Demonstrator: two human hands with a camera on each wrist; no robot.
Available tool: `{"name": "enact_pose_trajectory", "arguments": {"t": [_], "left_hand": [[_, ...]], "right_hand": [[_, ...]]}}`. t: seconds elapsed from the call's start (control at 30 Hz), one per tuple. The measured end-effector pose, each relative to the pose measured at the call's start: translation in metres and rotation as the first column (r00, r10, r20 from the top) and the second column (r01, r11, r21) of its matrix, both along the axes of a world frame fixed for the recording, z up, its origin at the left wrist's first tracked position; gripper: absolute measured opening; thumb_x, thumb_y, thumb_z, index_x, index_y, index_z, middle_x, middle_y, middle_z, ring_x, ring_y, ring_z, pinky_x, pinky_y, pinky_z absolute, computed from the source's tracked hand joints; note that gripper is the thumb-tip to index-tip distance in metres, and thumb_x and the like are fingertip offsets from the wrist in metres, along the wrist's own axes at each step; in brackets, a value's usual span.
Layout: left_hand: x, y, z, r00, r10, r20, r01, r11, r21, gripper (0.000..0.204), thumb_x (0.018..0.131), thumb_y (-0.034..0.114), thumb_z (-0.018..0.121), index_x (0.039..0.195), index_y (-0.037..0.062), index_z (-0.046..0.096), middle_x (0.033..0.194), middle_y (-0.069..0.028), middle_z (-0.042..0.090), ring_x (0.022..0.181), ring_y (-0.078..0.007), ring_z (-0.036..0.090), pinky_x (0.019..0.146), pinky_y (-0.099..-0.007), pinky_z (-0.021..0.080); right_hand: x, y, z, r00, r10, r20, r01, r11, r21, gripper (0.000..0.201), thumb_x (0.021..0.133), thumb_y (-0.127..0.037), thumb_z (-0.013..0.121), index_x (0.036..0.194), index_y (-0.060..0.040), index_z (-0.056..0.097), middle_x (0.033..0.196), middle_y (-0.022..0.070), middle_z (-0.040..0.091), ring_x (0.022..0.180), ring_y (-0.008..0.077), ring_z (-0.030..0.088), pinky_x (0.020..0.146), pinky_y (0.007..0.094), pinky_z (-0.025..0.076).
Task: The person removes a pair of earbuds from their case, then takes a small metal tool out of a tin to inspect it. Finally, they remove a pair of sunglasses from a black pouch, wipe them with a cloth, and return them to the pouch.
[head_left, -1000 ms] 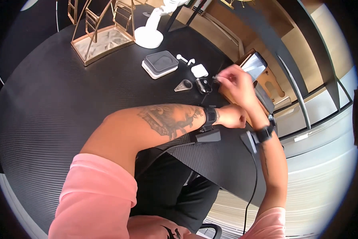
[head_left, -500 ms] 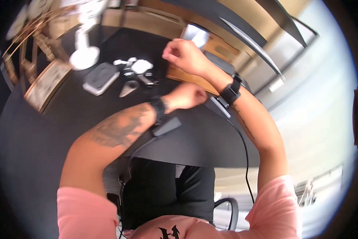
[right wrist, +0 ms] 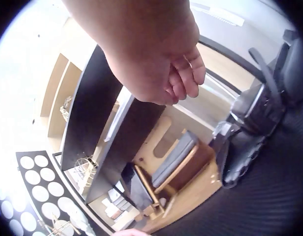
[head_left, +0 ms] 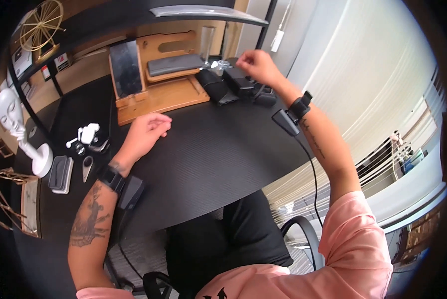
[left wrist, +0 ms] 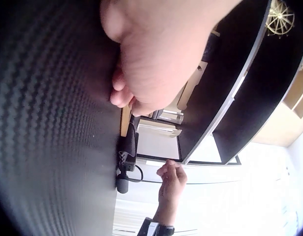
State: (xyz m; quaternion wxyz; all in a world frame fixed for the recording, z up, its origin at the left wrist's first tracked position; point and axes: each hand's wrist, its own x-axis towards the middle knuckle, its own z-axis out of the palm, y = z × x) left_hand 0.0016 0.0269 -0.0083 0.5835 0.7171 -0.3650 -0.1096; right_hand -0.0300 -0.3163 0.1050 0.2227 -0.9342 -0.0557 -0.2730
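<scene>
Black box is sitting right of the wooden stand | I'm seeing the right hand, gone from the white case, hovering near the box; left hand before the stand | fingers loosely curled, apparently empty; handling seems to be pausing

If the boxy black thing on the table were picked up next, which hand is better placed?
Probably the right hand: it is raised close to the boxy black thing, with nothing visible in its grip. The left hand is near the wooden stand, farther away.
</scene>
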Motion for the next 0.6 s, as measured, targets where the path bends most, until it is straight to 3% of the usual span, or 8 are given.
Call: {"name": "enact_pose_trajectory", "arguments": {"t": [0.07,0.17,0.27,0.43,0.57,0.6], "left_hand": [[-0.002,-0.001,0.003,1.0,0.009,-0.004,-0.009,1.0,0.007,0.019,0.09,0.01,0.059,0.105,0.0006,0.063,0.09,-0.0052,0.065,0.077,-0.0081,0.059,0.067,-0.0202,0.047],[-0.002,0.0,0.003,0.999,0.036,-0.007,-0.036,0.999,0.032,0.019,0.09,0.011,0.058,0.105,0.0013,0.063,0.091,-0.0043,0.065,0.076,-0.0075,0.059,0.065,-0.0193,0.045],[-0.001,0.0,0.003,1.0,0.019,-0.017,-0.018,1.0,0.011,0.019,0.09,0.011,0.058,0.106,0.0014,0.064,0.09,-0.004,0.065,0.076,-0.0075,0.059,0.065,-0.0193,0.045],[-0.002,0.0,0.003,1.0,0.004,-0.017,-0.004,1.0,0.015,0.019,0.09,0.011,0.058,0.105,0.0007,0.063,0.09,-0.0042,0.065,0.076,-0.0077,0.059,0.065,-0.0193,0.046],[0.0,0.001,0.003,0.998,0.007,-0.07,-0.008,1.0,-0.013,0.019,0.091,0.011,0.058,0.105,-0.0006,0.063,0.089,-0.0048,0.064,0.077,-0.0081,0.059,0.066,-0.0203,0.047],[0.002,0.0,0.0,0.998,-0.002,-0.061,0.001,1.0,-0.025,0.019,0.091,0.01,0.058,0.104,-0.0013,0.063,0.089,-0.0052,0.064,0.076,-0.0084,0.059,0.066,-0.0209,0.047]], "right_hand": [[-0.001,-0.012,-0.014,0.995,-0.053,-0.088,0.054,0.998,0.01,0.013,0.077,-0.012,0.065,0.082,-0.0014,0.069,0.076,0.0133,0.068,0.072,0.0221,0.067,0.068,0.0335,0.052],[0.003,-0.01,-0.031,0.992,-0.105,-0.067,0.089,0.975,-0.201,0.013,0.076,-0.016,0.065,0.079,-0.0035,0.068,0.077,0.0162,0.067,0.075,0.0327,0.066,0.07,0.0391,0.052],[0.012,0.0,-0.032,0.983,-0.178,-0.053,0.155,0.944,-0.291,0.012,0.074,-0.017,0.065,0.078,-0.0063,0.069,0.078,0.0172,0.067,0.077,0.0357,0.065,0.072,0.042,0.053],[0.037,-0.012,-0.027,0.962,-0.272,-0.005,0.248,0.884,-0.397,0.014,0.075,-0.018,0.067,0.082,-0.0061,0.069,0.08,0.0163,0.067,0.08,0.0337,0.065,0.074,0.0411,0.051],[0.046,-0.002,-0.028,0.939,-0.337,-0.067,0.285,0.873,-0.396,0.019,0.075,-0.024,0.069,0.081,-0.0062,0.069,0.081,0.0157,0.068,0.081,0.0332,0.065,0.074,0.041,0.052],[0.043,0.005,-0.028,0.916,-0.364,-0.167,0.274,0.874,-0.402,0.023,0.076,-0.028,0.069,0.083,-0.0063,0.069,0.087,0.0172,0.068,0.086,0.0336,0.065,0.077,0.0417,0.052]]}}
